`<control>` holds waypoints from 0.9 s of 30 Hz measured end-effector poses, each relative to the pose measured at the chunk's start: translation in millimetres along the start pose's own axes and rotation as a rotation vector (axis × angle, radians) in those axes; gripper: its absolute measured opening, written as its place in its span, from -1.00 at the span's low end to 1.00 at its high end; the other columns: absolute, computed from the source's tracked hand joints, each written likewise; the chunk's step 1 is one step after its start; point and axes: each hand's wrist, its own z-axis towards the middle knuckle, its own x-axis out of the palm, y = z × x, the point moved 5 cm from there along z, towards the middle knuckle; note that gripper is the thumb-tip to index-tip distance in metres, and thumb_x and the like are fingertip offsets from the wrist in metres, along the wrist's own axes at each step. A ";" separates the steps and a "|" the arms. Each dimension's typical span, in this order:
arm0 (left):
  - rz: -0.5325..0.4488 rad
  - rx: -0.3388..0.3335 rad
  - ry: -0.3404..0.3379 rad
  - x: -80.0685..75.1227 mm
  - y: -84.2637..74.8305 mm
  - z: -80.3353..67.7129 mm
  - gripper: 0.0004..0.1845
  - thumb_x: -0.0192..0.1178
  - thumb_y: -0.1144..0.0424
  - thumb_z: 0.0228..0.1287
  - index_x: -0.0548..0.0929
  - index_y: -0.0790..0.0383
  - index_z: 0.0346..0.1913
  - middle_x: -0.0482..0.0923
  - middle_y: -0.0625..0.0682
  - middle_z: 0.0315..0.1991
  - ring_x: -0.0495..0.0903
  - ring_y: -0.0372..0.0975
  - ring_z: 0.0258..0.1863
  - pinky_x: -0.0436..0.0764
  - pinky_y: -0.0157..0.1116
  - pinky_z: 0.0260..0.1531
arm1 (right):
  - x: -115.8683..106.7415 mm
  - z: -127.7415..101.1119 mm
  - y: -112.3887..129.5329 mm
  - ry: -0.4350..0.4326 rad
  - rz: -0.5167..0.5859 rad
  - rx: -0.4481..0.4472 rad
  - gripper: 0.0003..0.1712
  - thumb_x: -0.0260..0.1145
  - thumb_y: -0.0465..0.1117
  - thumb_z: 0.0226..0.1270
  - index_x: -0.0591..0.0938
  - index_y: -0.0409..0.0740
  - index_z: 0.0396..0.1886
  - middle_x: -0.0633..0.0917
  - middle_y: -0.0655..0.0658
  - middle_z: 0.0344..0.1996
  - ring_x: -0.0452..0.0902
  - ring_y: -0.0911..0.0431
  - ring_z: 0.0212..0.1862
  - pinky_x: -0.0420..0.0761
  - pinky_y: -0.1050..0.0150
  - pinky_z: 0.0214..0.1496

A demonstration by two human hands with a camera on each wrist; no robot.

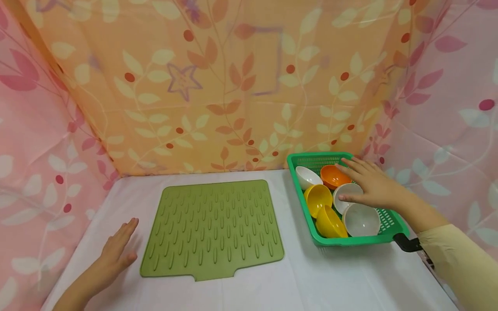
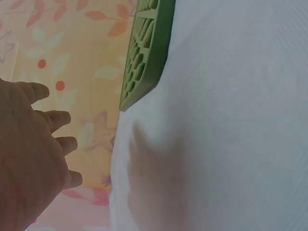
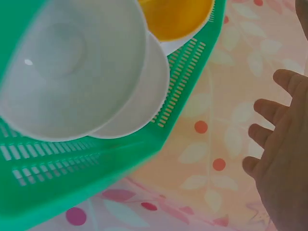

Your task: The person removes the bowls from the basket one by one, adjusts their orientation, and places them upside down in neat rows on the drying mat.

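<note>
My right hand [image 1: 369,183] hovers with spread fingers over the green basket [image 1: 307,211], holding nothing. Inside the basket sit an orange bowl [image 1: 333,177], two yellow bowls [image 1: 318,198] and several white bowls [image 1: 362,220]. One yellow bowl [image 1: 330,222] leans on its side near the front. In the right wrist view a white bowl [image 3: 62,62] overlaps another, and the right hand [image 3: 284,130] shows at the right. Left of the green ridged mat [image 1: 214,229], my left hand [image 1: 114,255] is held above the table with fingers extended and nothing in it.
A white cloth covers the table [image 1: 264,289]. Patterned orange curtain [image 1: 233,108] stands behind, with pink curtains [image 1: 35,172] at both sides. The mat lies flat left of the basket, its tab toward the front. A black strap piece [image 1: 406,242] hangs by the right wrist.
</note>
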 end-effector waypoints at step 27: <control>-0.110 -0.130 0.142 36.6 33.3 -16.1 0.27 0.61 0.06 -0.07 0.03 0.20 0.65 -0.03 0.51 0.55 -0.42 -0.49 0.56 -0.65 -0.46 0.39 | 17.7 92.5 -15.4 0.174 0.313 0.096 0.09 0.33 0.30 0.36 0.13 -0.19 0.63 0.23 -0.35 0.56 0.09 -0.36 0.54 0.09 -0.40 0.48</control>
